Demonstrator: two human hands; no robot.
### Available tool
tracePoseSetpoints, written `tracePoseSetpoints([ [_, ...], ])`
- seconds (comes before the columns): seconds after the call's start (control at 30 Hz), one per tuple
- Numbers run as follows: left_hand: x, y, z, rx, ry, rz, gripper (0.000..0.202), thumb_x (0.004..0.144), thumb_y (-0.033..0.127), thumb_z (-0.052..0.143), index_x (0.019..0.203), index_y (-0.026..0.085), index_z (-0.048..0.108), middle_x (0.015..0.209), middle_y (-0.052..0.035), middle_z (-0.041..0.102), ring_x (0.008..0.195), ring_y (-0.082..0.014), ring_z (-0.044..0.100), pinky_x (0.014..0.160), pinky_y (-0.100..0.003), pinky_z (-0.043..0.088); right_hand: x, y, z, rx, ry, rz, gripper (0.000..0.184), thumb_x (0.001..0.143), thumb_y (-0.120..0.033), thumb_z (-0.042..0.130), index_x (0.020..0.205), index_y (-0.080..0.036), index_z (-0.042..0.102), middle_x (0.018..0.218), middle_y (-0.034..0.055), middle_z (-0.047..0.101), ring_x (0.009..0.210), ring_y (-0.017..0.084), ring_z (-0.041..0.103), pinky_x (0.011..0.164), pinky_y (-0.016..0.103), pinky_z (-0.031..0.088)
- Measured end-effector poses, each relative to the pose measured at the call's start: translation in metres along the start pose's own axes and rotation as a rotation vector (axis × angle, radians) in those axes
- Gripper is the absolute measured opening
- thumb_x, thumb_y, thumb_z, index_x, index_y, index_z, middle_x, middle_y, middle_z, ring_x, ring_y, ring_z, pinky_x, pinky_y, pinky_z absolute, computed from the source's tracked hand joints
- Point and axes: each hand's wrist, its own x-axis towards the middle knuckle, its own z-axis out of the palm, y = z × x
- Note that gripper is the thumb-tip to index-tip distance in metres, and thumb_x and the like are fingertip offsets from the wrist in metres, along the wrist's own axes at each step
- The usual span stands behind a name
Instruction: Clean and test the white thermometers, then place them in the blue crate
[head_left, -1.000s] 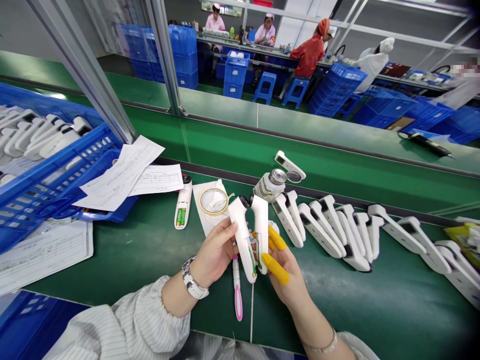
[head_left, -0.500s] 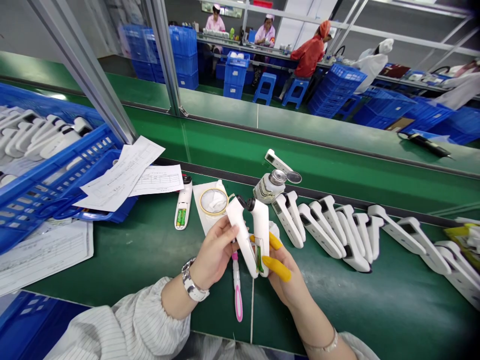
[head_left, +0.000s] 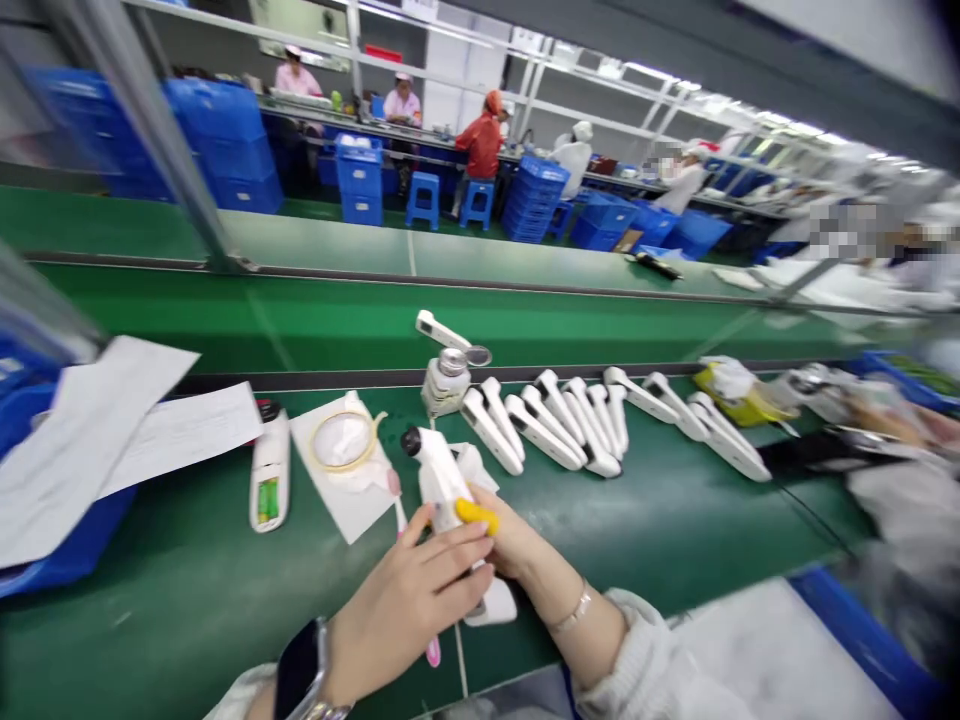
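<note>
My left hand (head_left: 409,605), a watch on its wrist, lies with fingers curled over the handle of a white handheld thermometer (head_left: 439,478) whose black tip points up and left. From the other side my right hand (head_left: 517,545), with a yellow cot on one finger, grips the same thermometer. Whether a second one lies under my hands I cannot tell. A pink brush (head_left: 433,655) sticks out below my left hand on the green table (head_left: 187,570).
A row of several white thermometers (head_left: 555,420) lies behind my hands, beside a small bottle (head_left: 444,380). A tape roll (head_left: 341,440), an open thermometer with green batteries (head_left: 268,480), papers (head_left: 112,430) and a blue crate (head_left: 67,545) lie left. Another person's blurred arm (head_left: 892,480) is at the right.
The view has swung to the right. My hands have dropped toward the table with the thermometers, and my left hand now lies over the top of them.
</note>
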Motion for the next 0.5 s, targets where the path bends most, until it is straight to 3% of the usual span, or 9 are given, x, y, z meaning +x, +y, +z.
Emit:
tracePoseSetpoints([
  [0.1, -0.005, 0.002, 0.005, 0.032, -0.076, 0.055, 0.040, 0.082, -0.002, 0.040, 0.111, 0.019, 0.058, 0.125, -0.0028, 0.058, 0.124, -0.0125, 0.045, 0.114, -0.037, 0.009, -0.010, -0.003, -0.008, 0.008, 0.016, -0.032, 0.037, 0.052, -0.029, 0.082, 0.083, -0.015, 0.068, 0.070, 0.0005, 0.067, 0.063, 0.013, 0.059, 0.063, 0.026, 0.047],
  [0.2, -0.011, 0.000, 0.012, 0.115, -0.150, 0.099, 0.044, 0.083, 0.007, 0.046, 0.125, 0.019, 0.049, 0.135, -0.0054, 0.050, 0.128, -0.0167, 0.040, 0.113, -0.040, 0.018, -0.043, -0.009, -0.035, 0.032, 0.152, -0.126, 0.043, 0.055, -0.035, 0.081, 0.091, -0.015, 0.067, 0.078, 0.0039, 0.070, 0.066, 0.017, 0.064, 0.064, 0.030, 0.050],
  [0.27, -0.013, -0.004, 0.018, 0.155, -0.146, 0.090, 0.048, 0.083, 0.019, 0.051, 0.130, 0.017, 0.044, 0.134, -0.0075, 0.049, 0.126, -0.0184, 0.043, 0.108, -0.038, 0.030, -0.078, -0.011, -0.068, 0.051, 0.356, -0.234, 0.049, 0.058, -0.042, 0.078, 0.097, -0.017, 0.064, 0.083, 0.0055, 0.071, 0.067, 0.019, 0.066, 0.062, 0.031, 0.051],
  [0.33, -0.014, -0.009, 0.025, 0.159, -0.125, 0.086, 0.051, 0.082, 0.028, 0.054, 0.131, 0.016, 0.043, 0.131, -0.0081, 0.053, 0.121, -0.0185, 0.049, 0.101, -0.034, 0.039, -0.119, -0.009, -0.111, 0.066, 0.699, -0.392, 0.048, 0.059, -0.049, 0.075, 0.094, -0.017, 0.063, 0.082, 0.0063, 0.072, 0.066, 0.021, 0.067, 0.059, 0.030, 0.052],
  [0.43, -0.016, -0.013, 0.041, 0.070, -0.051, 0.092, 0.049, 0.082, 0.030, 0.054, 0.128, 0.019, 0.046, 0.124, -0.0063, 0.059, 0.113, -0.0180, 0.056, 0.098, -0.032, 0.042, -0.178, 0.005, -0.179, 0.086, 1.114, -0.545, 0.048, 0.070, -0.059, 0.059, 0.094, -0.018, 0.060, 0.077, 0.0041, 0.071, 0.068, 0.020, 0.068, 0.060, 0.029, 0.052],
  [0.5, -0.022, -0.014, 0.054, -0.022, 0.006, 0.033, 0.043, 0.082, 0.028, 0.053, 0.125, 0.023, 0.050, 0.118, -0.0049, 0.063, 0.109, -0.0187, 0.059, 0.100, -0.035, 0.041, -0.208, 0.021, -0.217, 0.076, 1.344, -0.586, 0.043, 0.077, -0.057, 0.051, 0.099, -0.020, 0.056, 0.076, 0.0005, 0.070, 0.067, 0.019, 0.067, 0.059, 0.029, 0.052],
])
